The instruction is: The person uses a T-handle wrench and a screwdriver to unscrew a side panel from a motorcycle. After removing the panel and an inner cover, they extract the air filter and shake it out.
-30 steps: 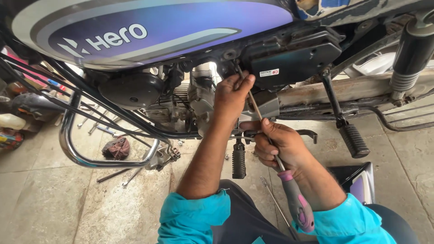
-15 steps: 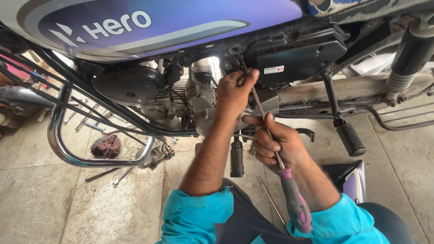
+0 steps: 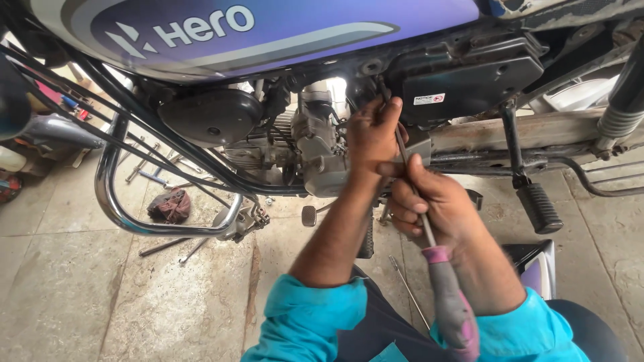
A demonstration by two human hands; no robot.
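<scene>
A motorcycle fills the head view, its blue and purple fuel tank point(image 3: 268, 40) above the grey engine point(image 3: 315, 144). My left hand point(image 3: 372, 137) reaches up beside the engine, fingers closed around the upper shaft of a long screwdriver point(image 3: 412, 194) near its hidden tip. My right hand point(image 3: 429, 208) grips the same shaft lower down, just above the pink and grey handle point(image 3: 453, 308), which points back toward me. Both sleeves are turquoise. The screwdriver tip goes in under the tank next to a black side cover point(image 3: 469, 84).
A chrome crash guard point(image 3: 127, 214) curves at the left. A dark red rag point(image 3: 170, 204) and several loose tools point(image 3: 168, 247) lie on the stone floor. A footpeg point(image 3: 540, 208) hangs at the right, a rear shock point(image 3: 620, 114) beyond it. A thin rod point(image 3: 409, 291) lies near my knee.
The view has shifted slightly closer and to the right. Both hands stay on the screwdriver at the same spot beside the engine, with little movement.
</scene>
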